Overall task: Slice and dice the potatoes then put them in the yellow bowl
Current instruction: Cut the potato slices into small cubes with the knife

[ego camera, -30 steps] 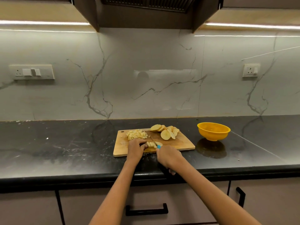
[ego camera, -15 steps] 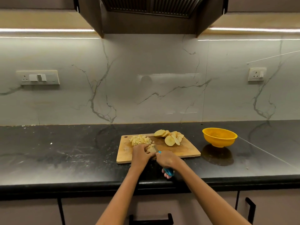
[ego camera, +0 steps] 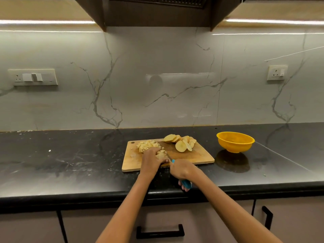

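My left hand (ego camera: 152,159) pins potato strips (ego camera: 161,154) steady while my right hand (ego camera: 181,170) grips the knife (ego camera: 186,183) for dicing

one cutting board (ego camera: 201,156), one yellow bowl (ego camera: 235,142), one knife (ego camera: 185,183), two hands (ego camera: 152,161)

Both forearms reach forward from the bottom of the view and converge toward the middle, bare to the wrist. The left hand (ego camera: 152,160) lies palm down, knuckles up, its fingers curled forward and downward over what it presses; the fingertips are hidden beneath the hand. The right hand (ego camera: 181,170) sits just beside it, nearly touching, closed in a fist round a handle, with the back of the hand upward and its curled fingers (ego camera: 185,188) showing underneath near the wrist.
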`<action>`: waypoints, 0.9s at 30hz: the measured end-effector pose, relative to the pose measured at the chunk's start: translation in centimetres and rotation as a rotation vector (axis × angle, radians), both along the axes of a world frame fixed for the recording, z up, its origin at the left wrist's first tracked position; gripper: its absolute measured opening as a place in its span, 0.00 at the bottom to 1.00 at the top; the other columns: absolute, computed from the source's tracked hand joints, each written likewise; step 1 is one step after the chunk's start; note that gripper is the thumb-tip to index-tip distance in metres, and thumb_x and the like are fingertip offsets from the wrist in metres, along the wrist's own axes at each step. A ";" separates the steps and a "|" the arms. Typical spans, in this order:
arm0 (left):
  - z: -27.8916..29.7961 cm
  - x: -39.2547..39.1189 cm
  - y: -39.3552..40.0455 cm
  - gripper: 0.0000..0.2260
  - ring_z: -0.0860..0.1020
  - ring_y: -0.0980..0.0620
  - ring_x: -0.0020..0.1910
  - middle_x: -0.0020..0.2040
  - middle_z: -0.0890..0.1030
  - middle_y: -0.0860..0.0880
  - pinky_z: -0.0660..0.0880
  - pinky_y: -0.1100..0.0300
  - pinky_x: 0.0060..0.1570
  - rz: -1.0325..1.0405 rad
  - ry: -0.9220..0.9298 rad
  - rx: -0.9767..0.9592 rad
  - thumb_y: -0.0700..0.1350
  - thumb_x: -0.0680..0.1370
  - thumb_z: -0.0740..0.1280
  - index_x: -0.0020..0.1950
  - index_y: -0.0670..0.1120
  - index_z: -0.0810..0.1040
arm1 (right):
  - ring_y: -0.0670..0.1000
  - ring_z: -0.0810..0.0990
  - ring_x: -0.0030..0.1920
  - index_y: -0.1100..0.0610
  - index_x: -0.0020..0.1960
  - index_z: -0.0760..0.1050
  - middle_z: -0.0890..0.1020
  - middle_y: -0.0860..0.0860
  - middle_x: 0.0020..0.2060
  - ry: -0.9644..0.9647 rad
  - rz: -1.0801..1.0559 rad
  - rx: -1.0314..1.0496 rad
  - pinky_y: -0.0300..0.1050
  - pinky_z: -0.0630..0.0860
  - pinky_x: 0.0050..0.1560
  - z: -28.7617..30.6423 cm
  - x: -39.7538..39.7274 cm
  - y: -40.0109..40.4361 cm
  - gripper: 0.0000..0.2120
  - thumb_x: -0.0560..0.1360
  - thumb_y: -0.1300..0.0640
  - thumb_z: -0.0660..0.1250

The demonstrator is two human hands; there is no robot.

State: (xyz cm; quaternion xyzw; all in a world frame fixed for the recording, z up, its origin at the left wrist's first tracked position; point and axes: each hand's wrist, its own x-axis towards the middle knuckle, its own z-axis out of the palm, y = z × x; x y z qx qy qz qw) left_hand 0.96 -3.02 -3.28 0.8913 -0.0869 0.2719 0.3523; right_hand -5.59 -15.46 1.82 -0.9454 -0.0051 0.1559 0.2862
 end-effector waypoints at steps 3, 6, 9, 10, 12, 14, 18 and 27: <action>0.0 -0.2 -0.2 0.20 0.77 0.49 0.49 0.53 0.81 0.41 0.71 0.58 0.50 -0.015 -0.031 0.015 0.45 0.68 0.75 0.56 0.37 0.79 | 0.51 0.75 0.30 0.65 0.66 0.62 0.75 0.58 0.36 0.002 -0.027 0.182 0.41 0.75 0.27 -0.4 1.2 -0.3 0.19 0.83 0.53 0.47; -0.4 -0.1 -0.5 0.25 0.76 0.49 0.56 0.58 0.79 0.44 0.69 0.60 0.56 -0.038 -0.010 0.048 0.49 0.68 0.76 0.62 0.41 0.77 | 0.49 0.74 0.27 0.63 0.62 0.64 0.75 0.57 0.35 -0.073 -0.048 0.308 0.38 0.73 0.23 -1.1 2.0 -1.5 0.19 0.83 0.49 0.47; -0.7 0.3 -1.0 0.29 0.70 0.49 0.65 0.66 0.74 0.45 0.63 0.60 0.64 -0.004 0.005 0.081 0.52 0.69 0.74 0.66 0.43 0.73 | 0.49 0.74 0.26 0.63 0.55 0.66 0.75 0.57 0.34 -0.083 -0.081 0.337 0.38 0.72 0.22 -1.4 2.7 -2.6 0.20 0.83 0.46 0.48; -0.7 0.5 -1.1 0.29 0.68 0.49 0.67 0.67 0.72 0.45 0.62 0.60 0.65 0.017 0.005 0.088 0.52 0.70 0.74 0.67 0.43 0.72 | 0.49 0.73 0.26 0.63 0.54 0.66 0.75 0.56 0.34 -0.086 -0.086 0.335 0.38 0.71 0.22 -1.4 2.9 -2.9 0.20 0.83 0.46 0.48; -0.7 1.1 -1.1 0.28 0.66 0.49 0.68 0.68 0.70 0.45 0.61 0.60 0.66 0.061 -0.007 0.095 0.50 0.71 0.72 0.68 0.43 0.71 | 0.49 0.74 0.26 0.63 0.55 0.66 0.75 0.56 0.33 -0.107 -0.085 0.331 0.37 0.71 0.22 -1.1 3.3 -3.2 0.20 0.83 0.46 0.48; -0.4 1.8 -0.6 0.26 0.67 0.48 0.67 0.68 0.71 0.45 0.62 0.60 0.65 0.116 -0.027 0.099 0.49 0.72 0.72 0.67 0.42 0.71 | 0.49 0.73 0.26 0.62 0.55 0.65 0.75 0.56 0.34 -0.123 -0.083 0.333 0.37 0.71 0.21 -1.0 3.6 -3.5 0.19 0.83 0.46 0.49; 0.4 2.8 1.1 0.24 0.71 0.46 0.63 0.64 0.74 0.43 0.66 0.59 0.61 0.209 -0.004 0.027 0.47 0.71 0.73 0.63 0.39 0.74 | 0.48 0.73 0.25 0.61 0.55 0.63 0.74 0.55 0.33 -0.064 -0.041 0.297 0.37 0.71 0.22 -1.1 4.0 -3.9 0.18 0.83 0.45 0.49; 0.8 3.6 2.7 0.10 0.79 0.51 0.50 0.52 0.82 0.45 0.72 0.63 0.51 0.114 -0.172 -0.190 0.40 0.73 0.72 0.54 0.41 0.82 | 0.46 0.71 0.24 0.58 0.50 0.67 0.73 0.53 0.31 -0.010 0.109 0.338 0.37 0.70 0.23 -0.9 4.4 -3.7 0.20 0.82 0.42 0.49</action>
